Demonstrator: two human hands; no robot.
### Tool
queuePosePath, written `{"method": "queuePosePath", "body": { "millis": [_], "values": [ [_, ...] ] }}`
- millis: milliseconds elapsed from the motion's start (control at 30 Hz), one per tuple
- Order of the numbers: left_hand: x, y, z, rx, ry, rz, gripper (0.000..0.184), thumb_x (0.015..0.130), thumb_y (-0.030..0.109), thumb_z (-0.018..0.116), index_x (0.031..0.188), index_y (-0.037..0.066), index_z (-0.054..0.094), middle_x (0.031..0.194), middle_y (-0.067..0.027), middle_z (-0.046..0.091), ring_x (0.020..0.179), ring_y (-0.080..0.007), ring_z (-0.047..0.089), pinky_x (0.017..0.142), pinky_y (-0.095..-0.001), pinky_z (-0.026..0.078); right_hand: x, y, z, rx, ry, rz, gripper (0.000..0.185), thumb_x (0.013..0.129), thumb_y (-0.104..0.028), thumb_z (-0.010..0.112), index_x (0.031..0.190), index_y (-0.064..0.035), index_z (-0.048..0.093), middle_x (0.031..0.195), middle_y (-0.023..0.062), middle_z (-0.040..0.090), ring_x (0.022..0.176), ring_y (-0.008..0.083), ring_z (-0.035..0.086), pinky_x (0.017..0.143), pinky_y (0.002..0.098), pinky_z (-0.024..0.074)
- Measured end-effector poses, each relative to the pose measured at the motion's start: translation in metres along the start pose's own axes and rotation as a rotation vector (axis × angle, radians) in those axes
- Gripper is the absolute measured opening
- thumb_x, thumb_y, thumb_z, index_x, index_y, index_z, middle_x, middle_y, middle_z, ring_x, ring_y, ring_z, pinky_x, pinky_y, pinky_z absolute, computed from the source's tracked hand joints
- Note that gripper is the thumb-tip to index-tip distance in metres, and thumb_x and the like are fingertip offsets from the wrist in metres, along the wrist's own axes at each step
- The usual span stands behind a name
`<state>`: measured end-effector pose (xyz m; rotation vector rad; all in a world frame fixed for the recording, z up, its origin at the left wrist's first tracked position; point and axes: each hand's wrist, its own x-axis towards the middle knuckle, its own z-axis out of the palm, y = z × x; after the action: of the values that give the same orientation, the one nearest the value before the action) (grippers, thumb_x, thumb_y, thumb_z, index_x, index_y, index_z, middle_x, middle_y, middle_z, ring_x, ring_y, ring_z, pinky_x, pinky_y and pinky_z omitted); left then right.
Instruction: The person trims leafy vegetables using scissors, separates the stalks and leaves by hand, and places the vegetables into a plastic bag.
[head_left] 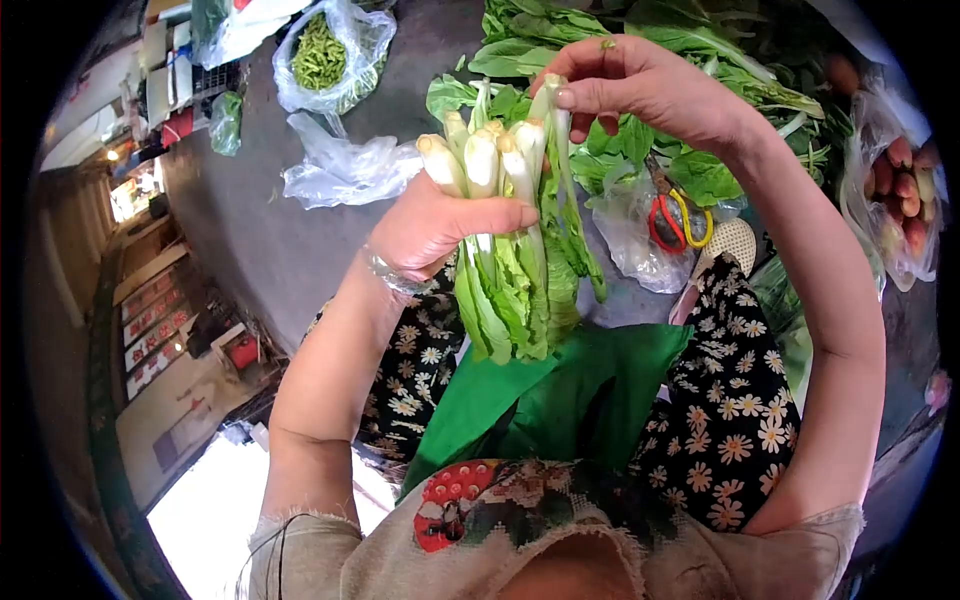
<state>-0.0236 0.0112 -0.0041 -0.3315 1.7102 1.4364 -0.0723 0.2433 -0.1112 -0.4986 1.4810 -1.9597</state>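
My left hand (pixel 440 225) is wrapped round a bunch of leafy greens (pixel 510 290), white stem ends up and leaves hanging down. The thumb lies across the front of the stems. At the bunch's right side, my right hand (pixel 640 90) pinches the white top of a single stalk (pixel 556 110) between thumb and fingers. That stalk's thin leaves hang along the bunch. Below the greens, a green cloth (pixel 570 385) lies over my lap. More loose leafy greens (pixel 700 40) are heaped behind my right hand.
Scissors with red and yellow handles (pixel 682 222) rest by a clear plastic bag (pixel 640 235) on the right. A bag of green pods (pixel 320 55) stands at the back left, near a crumpled bag (pixel 345 165). Reddish produce (pixel 903 185) fills a bag at far right.
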Motion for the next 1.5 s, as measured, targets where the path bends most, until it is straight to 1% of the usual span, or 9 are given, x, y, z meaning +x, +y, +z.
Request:
{"method": "queuePosePath", "body": {
  "millis": [133, 300, 600, 667, 867, 1100, 1267, 1400, 1500],
  "values": [
    [-0.001, 0.000, 0.005, -0.030, 0.005, 0.055, 0.050, 0.073, 0.002, 0.078, 0.120, 0.003, 0.061, 0.105, -0.0027, 0.065, 0.095, -0.0124, 0.062, 0.085, -0.0284, 0.051, -0.004, -0.009, 0.012, -0.035, 0.101, 0.001, 0.023, 0.092, -0.031, 0.065, 0.095, -0.0080, 0.064, 0.079, -0.0048, 0.064, 0.069, 0.0042, 0.059, 0.059, 0.0195, 0.0414],
    [-0.004, 0.003, 0.006, -0.077, -0.029, 0.128, 0.054, 0.073, 0.004, 0.078, 0.124, 0.004, 0.059, 0.110, -0.0021, 0.064, 0.100, -0.0126, 0.060, 0.088, -0.0282, 0.049, -0.001, -0.015, 0.031, -0.056, 0.202, -0.042, 0.025, 0.089, -0.027, 0.067, 0.086, -0.0020, 0.066, 0.074, -0.0003, 0.062, 0.070, 0.0061, 0.054, 0.063, 0.0254, 0.0452],
    [-0.004, 0.003, -0.004, 0.026, -0.072, 0.150, 0.059, 0.074, 0.003, 0.077, 0.128, 0.001, 0.053, 0.114, -0.0043, 0.061, 0.104, -0.0131, 0.057, 0.089, -0.0287, 0.048, -0.007, -0.021, 0.023, -0.101, 0.090, -0.055, 0.025, 0.090, -0.026, 0.064, 0.087, -0.0005, 0.064, 0.069, 0.0000, 0.057, 0.066, 0.0068, 0.050, 0.060, 0.0258, 0.0424],
    [-0.002, 0.000, -0.005, 0.041, -0.090, 0.184, 0.059, 0.074, 0.002, 0.077, 0.129, 0.001, 0.054, 0.113, -0.0039, 0.062, 0.102, -0.0130, 0.058, 0.090, -0.0289, 0.048, -0.009, -0.025, 0.020, -0.329, 0.048, -0.041, 0.028, 0.091, -0.027, 0.063, 0.086, 0.0004, 0.062, 0.066, 0.0038, 0.053, 0.063, 0.0099, 0.048, 0.058, 0.0298, 0.0409],
    [-0.002, 0.007, 0.001, 0.035, -0.049, 0.125, 0.061, 0.075, -0.001, 0.076, 0.131, 0.001, 0.053, 0.116, -0.0044, 0.063, 0.104, -0.0133, 0.059, 0.091, -0.0291, 0.048, -0.009, -0.031, 0.017, -0.528, 0.042, -0.049, 0.036, 0.092, -0.032, 0.058, 0.089, 0.0033, 0.061, 0.066, 0.0126, 0.052, 0.061, 0.0185, 0.048, 0.061, 0.0368, 0.0427],
    [-0.001, 0.007, 0.005, -0.018, -0.072, 0.138, 0.064, 0.075, -0.002, 0.074, 0.133, 0.000, 0.049, 0.117, -0.0057, 0.062, 0.107, -0.0150, 0.059, 0.093, -0.0308, 0.048, -0.010, -0.032, 0.012, -0.448, -0.018, 0.003, 0.037, 0.092, -0.033, 0.058, 0.093, 0.0035, 0.063, 0.070, 0.0126, 0.058, 0.066, 0.0180, 0.052, 0.065, 0.0349, 0.0459],
    [0.005, -0.004, 0.008, -0.134, -0.197, 0.242, 0.077, 0.074, -0.001, 0.075, 0.139, 0.007, 0.035, 0.114, -0.0085, 0.063, 0.109, -0.0176, 0.059, 0.093, -0.0315, 0.048, -0.009, -0.035, 0.015, -0.435, -0.100, 0.008, 0.035, 0.092, -0.030, 0.058, 0.095, 0.0041, 0.063, 0.073, 0.0111, 0.061, 0.069, 0.0155, 0.054, 0.068, 0.0342, 0.0462],
    [0.005, -0.001, 0.000, -0.025, -0.279, 0.170, 0.089, 0.070, -0.001, 0.078, 0.145, 0.008, 0.030, 0.111, -0.0084, 0.063, 0.105, -0.0163, 0.060, 0.090, -0.0300, 0.049, -0.013, -0.038, 0.021, -0.403, -0.112, -0.079, 0.030, 0.091, -0.024, 0.058, 0.093, 0.0051, 0.062, 0.074, 0.0148, 0.062, 0.069, 0.0187, 0.056, 0.070, 0.0340, 0.0464],
    [-0.002, -0.002, -0.004, 0.067, -0.240, 0.077, 0.083, 0.069, 0.001, 0.078, 0.141, 0.005, 0.039, 0.109, -0.0077, 0.063, 0.103, -0.0174, 0.059, 0.091, -0.0318, 0.048, -0.013, -0.044, 0.021, -0.505, -0.157, -0.103, 0.028, 0.090, -0.023, 0.058, 0.086, 0.0046, 0.061, 0.071, 0.0178, 0.059, 0.067, 0.0234, 0.057, 0.066, 0.0379, 0.0455]
  ]
}}
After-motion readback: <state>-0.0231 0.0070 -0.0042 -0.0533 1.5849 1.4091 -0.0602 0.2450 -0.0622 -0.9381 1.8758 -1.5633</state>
